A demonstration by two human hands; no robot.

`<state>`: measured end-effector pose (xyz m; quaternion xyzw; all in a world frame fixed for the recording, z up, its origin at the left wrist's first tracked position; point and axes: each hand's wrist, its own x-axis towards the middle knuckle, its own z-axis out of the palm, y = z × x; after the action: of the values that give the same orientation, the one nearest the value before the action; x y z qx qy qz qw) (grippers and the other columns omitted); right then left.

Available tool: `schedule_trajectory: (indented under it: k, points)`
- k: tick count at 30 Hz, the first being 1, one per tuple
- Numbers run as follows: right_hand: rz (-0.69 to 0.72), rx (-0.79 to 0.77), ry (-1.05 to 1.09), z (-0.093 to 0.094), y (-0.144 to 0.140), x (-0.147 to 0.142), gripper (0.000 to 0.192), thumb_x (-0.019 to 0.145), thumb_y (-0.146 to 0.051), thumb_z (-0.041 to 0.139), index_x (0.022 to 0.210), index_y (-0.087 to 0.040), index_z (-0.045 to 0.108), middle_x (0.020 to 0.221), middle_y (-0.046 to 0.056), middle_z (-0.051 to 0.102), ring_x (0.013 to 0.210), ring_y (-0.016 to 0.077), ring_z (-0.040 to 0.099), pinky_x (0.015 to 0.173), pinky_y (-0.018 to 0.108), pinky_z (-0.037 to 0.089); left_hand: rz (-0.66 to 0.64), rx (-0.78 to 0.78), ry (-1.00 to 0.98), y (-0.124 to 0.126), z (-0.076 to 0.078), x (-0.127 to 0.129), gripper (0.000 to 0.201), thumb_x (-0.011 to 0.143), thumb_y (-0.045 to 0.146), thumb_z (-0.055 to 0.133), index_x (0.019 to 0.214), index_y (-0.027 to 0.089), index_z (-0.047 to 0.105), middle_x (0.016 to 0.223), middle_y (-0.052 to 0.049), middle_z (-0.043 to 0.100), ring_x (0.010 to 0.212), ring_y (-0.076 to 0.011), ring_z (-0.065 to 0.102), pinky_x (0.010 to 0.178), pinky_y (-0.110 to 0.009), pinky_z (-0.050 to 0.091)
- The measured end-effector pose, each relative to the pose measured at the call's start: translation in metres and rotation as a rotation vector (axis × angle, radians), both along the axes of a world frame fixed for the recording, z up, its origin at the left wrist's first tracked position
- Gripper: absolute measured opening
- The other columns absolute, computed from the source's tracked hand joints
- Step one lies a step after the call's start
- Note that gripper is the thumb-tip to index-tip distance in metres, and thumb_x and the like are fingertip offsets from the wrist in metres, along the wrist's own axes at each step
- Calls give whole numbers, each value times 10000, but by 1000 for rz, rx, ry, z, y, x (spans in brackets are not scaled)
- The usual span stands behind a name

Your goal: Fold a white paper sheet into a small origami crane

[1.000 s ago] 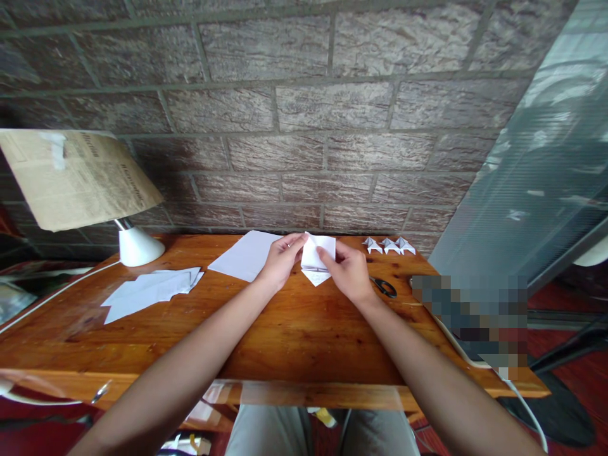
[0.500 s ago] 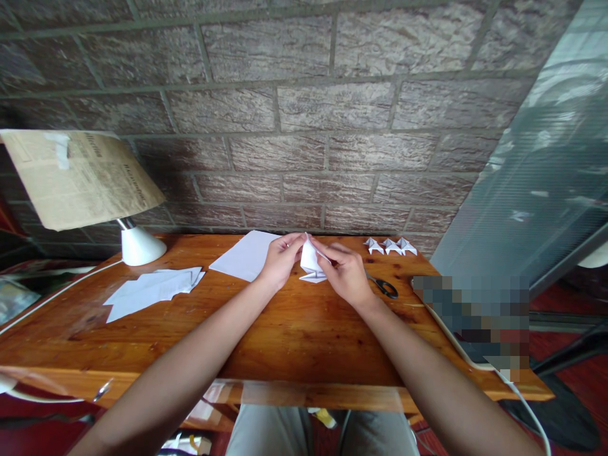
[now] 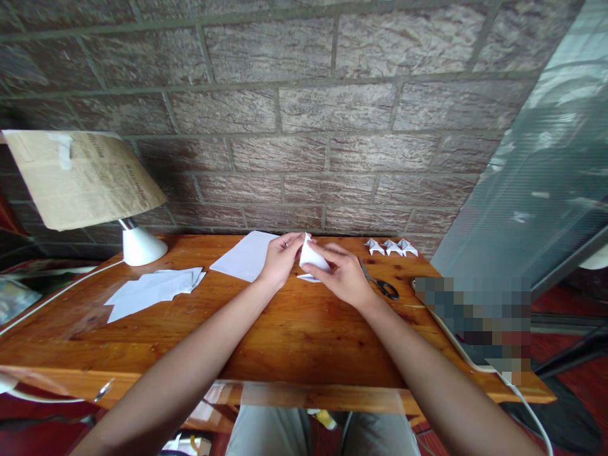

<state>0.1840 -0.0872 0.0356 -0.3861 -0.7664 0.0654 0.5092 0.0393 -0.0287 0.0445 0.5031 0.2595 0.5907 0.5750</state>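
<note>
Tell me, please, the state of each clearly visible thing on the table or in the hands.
Folded paper: curved, held in both hands
Left hand: pinching the paper's top
Right hand: closed on the paper's side
Scissors: lying down; blades open or shut, unclear
Three paper figures: folded, in a row
White paper: lying flat
Paper pieces: overlapping, loose
Lamp: standing, no glow seen

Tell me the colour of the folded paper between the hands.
White; the folded paper shows in the head view, the only one here.
</note>
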Motion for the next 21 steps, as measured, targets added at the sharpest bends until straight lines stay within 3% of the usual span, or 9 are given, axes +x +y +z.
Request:
schedule_trajectory:
  k: [9, 16, 21]
  points:
    - [-9, -141, 116, -1, 2, 2, 402, 869, -377, 653, 1252, -255, 675, 883, 39, 677, 706, 143, 577, 706, 276, 491, -95, -67, -99, -3, 5, -1, 292, 633, 373, 827, 814, 154, 757, 804, -61, 758, 739, -158, 666, 735, -271, 484]
    - [259, -414, 442, -1, 6, 1, 454, 805, -362, 719, 1232, -218, 667, 906, 15, 733, 765, 135, 632, 760, 277, 509, -227, -109, -131, 0, 7, -6, 295, 656, 346, 837, 883, 176, 755, 894, -48, 758, 770, -139, 667, 725, -252, 482]
    - [324, -445, 505, 3, 4, -1, 412, 776, -321, 751, 1169, -218, 685, 830, -18, 718, 714, 107, 619, 734, 256, 495, -275, -133, -146, 1, 7, -8, 285, 658, 337, 838, 882, 178, 760, 864, -35, 750, 751, -123, 657, 705, -235, 481]
